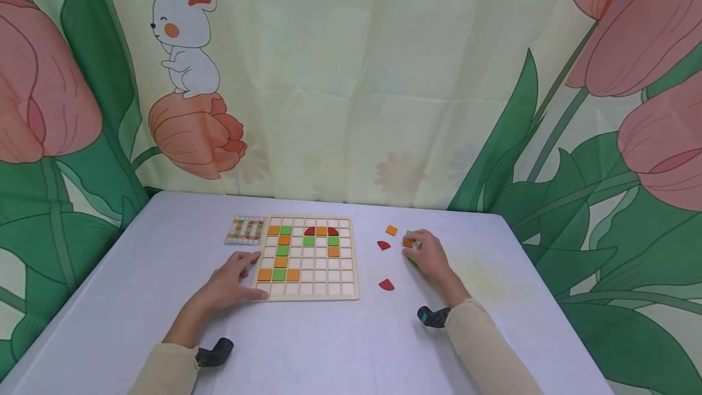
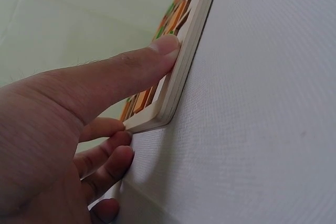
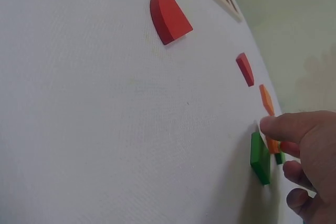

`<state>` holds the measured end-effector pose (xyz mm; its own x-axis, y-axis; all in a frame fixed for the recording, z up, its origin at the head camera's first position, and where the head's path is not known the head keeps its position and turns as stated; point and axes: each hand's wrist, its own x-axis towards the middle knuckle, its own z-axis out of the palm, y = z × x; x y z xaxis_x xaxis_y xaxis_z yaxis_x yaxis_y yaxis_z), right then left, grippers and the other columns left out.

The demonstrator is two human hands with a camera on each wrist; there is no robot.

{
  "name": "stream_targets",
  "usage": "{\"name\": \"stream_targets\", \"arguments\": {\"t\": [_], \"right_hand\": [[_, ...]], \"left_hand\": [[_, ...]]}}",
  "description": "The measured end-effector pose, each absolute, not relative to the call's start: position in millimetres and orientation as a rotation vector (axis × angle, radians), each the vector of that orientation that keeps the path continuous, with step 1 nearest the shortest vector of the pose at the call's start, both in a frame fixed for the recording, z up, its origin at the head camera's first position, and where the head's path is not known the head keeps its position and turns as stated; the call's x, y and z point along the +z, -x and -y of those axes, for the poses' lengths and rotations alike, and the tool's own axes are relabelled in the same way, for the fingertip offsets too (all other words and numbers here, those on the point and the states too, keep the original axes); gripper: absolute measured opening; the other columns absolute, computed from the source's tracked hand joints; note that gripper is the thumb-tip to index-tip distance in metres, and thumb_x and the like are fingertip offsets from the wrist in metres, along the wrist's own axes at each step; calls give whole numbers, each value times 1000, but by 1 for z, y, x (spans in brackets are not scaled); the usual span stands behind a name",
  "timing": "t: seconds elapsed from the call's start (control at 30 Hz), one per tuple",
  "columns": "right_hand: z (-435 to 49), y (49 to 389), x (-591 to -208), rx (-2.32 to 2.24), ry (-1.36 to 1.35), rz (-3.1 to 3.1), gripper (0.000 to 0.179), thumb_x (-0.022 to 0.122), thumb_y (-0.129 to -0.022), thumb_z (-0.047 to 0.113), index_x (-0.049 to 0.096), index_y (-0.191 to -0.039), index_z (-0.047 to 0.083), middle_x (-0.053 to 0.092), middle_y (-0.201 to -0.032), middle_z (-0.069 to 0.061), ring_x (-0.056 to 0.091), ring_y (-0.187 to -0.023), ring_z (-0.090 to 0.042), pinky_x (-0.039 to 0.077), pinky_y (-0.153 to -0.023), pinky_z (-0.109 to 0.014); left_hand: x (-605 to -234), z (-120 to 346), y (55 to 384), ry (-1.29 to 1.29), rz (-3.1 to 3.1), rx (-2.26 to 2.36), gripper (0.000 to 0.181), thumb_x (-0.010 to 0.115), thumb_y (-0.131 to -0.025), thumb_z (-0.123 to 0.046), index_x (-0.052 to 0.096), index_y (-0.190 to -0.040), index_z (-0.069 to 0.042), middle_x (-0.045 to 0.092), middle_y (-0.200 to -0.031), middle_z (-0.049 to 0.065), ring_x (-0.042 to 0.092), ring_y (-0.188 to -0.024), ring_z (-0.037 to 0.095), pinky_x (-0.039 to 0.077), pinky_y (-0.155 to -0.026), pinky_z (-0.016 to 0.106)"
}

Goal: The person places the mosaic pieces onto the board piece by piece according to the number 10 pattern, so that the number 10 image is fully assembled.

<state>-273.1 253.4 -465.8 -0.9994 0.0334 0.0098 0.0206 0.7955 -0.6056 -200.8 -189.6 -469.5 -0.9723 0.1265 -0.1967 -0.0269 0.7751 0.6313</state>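
My left hand (image 1: 227, 282) rests at the near left corner of a wooden grid board (image 1: 359, 273). Its thumb (image 2: 131, 72) lies straight on the board's near edge, while the fingers touch the left side. Green, orange and red pieces fill some of the squares. To the right of the board, my right hand (image 1: 430, 255) pinches an orange square tile (image 3: 272, 145) between thumb and fingertips, low over the table. One green tile (image 3: 259, 158) lies just beside the thumb, and another green tile (image 3: 280, 158) shows beyond the fingers.
A small pattern card (image 1: 245, 230) lies against the board's upper left side. Between board and right hand are an orange tile (image 1: 392, 230), a red quarter-round piece (image 1: 383, 245) and a nearer red piece (image 1: 386, 284). A printed curtain (image 1: 329, 78) hangs behind the white table (image 1: 312, 346).
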Motion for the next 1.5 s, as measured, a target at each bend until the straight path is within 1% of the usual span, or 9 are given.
{"name": "stream_targets", "arguments": {"t": [0.17, 0.63, 0.73, 0.93, 1.1, 1.2, 1.27, 1.37, 1.5], "right_hand": [[-257, 275, -467, 938, 71, 2984, 30, 70, -88, 13, 69, -117, 6, 55, -129, -19, 49, -124, -37, 40, -105, -53], [-258, 279, -469, 963, 71, 3005, 30, 69, -89, 11, 68, -119, 8, 55, -130, -18, 48, -125, -36, 44, -103, -49], [-259, 278, -469, 987, 46, 2999, 28, 69, -88, 10, 68, -117, 8, 59, -127, -16, 51, -120, -33, 46, -100, -47], [-256, 276, -469, 1050, -41, 2978, 26, 71, -86, 11, 70, -112, 9, 64, -119, -13, 53, -103, -27, 50, -89, -41], [-252, 274, -468, 1056, -67, 2979, 25, 71, -86, 12, 71, -111, 12, 62, -125, -13, 52, -113, -30, 50, -93, -43], [-247, 274, -465, 1069, -79, 2970, 24, 72, -86, 12, 72, -110, 13, 63, -123, -12, 53, -107, -28, 51, -86, -38], [-244, 274, -464, 1072, -87, 2963, 24, 72, -85, 11, 73, -109, 14, 65, -120, -10, 53, -99, -25, 50, -79, -31], [-236, 274, -461, 1067, -101, 2957, 24, 73, -84, 11, 73, -109, 14, 66, -116, -8, 52, -93, -22, 47, -73, -25], [-225, 274, -460, 1051, -146, 2943, 23, 74, -83, 13, 74, -107, 13, 68, -107, -6, 50, -85, -20, 44, -69, -23]], "left_hand": [[-472, 190, 202, -73, -2737, 980, 104, 86, -63, -51, 38, -148, -15, 46, -127, 10, 46, -102, 24, 37, -70, 31], [-469, 188, 201, -47, -2729, 981, 104, 86, -64, -49, 37, -149, -16, 45, -128, 11, 45, -103, 25, 37, -72, 32], [-468, 187, 200, -48, -2730, 978, 103, 86, -64, -48, 37, -149, -16, 45, -127, 10, 45, -103, 25, 37, -71, 32], [-466, 187, 199, -54, -2733, 973, 104, 86, -64, -48, 37, -149, -15, 45, -127, 10, 45, -102, 24, 37, -71, 32], [-465, 188, 198, -58, -2738, 975, 104, 87, -63, -48, 37, -149, -15, 45, -126, 11, 45, -102, 24, 37, -70, 32], [-465, 188, 198, -66, -2742, 975, 105, 86, -63, -50, 37, -149, -14, 45, -126, 12, 45, -102, 25, 37, -70, 32], [-465, 188, 198, -71, -2743, 975, 105, 86, -63, -50, 37, -149, -14, 45, -126, 12, 45, -102, 25, 37, -70, 32], [-466, 188, 198, -70, -2742, 977, 105, 86, -63, -50, 37, -149, -14, 46, -124, 12, 45, -101, 25, 37, -70, 32], [-467, 189, 198, -73, -2740, 982, 105, 86, -63, -50, 37, -149, -14, 46, -124, 12, 45, -101, 25, 36, -69, 32]]}}
